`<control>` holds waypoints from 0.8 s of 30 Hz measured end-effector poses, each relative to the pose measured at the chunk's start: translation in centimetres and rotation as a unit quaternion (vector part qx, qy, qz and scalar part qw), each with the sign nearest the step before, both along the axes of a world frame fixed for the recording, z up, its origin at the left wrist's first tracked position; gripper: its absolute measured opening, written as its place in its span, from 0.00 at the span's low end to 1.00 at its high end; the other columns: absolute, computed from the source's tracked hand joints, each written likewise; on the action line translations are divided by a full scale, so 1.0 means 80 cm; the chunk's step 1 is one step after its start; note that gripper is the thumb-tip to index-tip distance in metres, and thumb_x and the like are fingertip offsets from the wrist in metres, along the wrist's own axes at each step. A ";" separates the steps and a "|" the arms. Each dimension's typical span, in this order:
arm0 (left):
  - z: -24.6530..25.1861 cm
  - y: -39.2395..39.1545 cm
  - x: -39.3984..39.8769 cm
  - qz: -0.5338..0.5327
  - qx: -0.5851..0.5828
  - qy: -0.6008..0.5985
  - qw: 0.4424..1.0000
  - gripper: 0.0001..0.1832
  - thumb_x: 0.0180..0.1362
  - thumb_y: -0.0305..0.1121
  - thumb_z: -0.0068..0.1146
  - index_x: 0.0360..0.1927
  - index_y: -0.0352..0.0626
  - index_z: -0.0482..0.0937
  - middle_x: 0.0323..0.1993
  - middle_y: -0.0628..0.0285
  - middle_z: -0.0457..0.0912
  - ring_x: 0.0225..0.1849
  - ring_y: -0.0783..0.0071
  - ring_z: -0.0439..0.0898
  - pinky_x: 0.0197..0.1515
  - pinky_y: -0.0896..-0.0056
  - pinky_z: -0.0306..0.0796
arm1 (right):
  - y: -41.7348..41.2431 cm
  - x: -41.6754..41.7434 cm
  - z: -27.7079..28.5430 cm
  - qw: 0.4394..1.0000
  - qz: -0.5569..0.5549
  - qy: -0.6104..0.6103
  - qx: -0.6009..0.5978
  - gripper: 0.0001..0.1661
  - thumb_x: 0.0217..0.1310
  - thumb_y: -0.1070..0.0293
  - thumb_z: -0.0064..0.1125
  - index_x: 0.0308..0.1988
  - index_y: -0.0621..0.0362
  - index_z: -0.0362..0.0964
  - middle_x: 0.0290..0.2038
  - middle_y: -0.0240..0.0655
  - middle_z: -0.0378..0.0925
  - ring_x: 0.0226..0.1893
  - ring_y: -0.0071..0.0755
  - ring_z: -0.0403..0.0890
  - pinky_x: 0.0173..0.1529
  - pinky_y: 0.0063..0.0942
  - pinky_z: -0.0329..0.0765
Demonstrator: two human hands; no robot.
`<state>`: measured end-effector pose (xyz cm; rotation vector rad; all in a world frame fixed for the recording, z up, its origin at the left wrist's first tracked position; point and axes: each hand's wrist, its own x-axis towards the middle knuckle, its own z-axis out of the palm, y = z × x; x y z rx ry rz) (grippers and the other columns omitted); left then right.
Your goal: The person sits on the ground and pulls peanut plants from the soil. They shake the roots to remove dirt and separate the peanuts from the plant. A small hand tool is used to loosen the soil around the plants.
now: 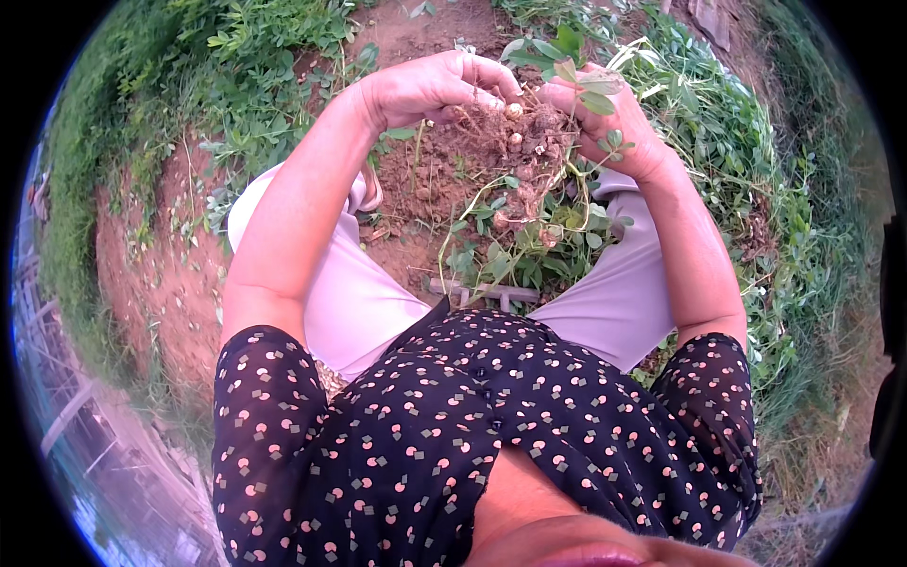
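An uprooted peanut plant hangs between my hands, its root clump (524, 135) caked with reddish soil. Pale peanut pods (514, 111) show among the roots, and a few more dangle lower down near the thin stems. My right hand (616, 124) grips the plant from the right side, with green leaves (595, 88) sticking out over the fingers. From the left, my left hand (439, 85) has its thumb and forefinger on the roots beside a pod. Its other fingers are curled and partly hidden.
Loose leafy stems (538, 262) lie between my knees, near a grey wooden bar (485, 289). Pulled plants are heaped to the right (723, 135). Leafy plants (276, 78) grow at the upper left, beside bare reddish soil (170, 262). A wooden piece (711, 23) lies at the top right.
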<state>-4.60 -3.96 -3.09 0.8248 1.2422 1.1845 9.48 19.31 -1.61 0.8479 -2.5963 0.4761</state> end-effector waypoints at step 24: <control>0.018 0.016 0.028 0.166 -0.027 0.598 0.784 0.17 0.55 0.44 0.62 0.29 0.38 0.74 0.22 0.57 0.72 0.27 0.62 0.72 0.33 0.63 0.66 | -0.010 -0.006 -0.004 0.993 -0.030 -0.054 0.099 0.29 0.32 0.76 0.62 0.44 0.54 0.74 0.35 0.39 0.77 0.41 0.50 0.79 0.48 0.44 0.76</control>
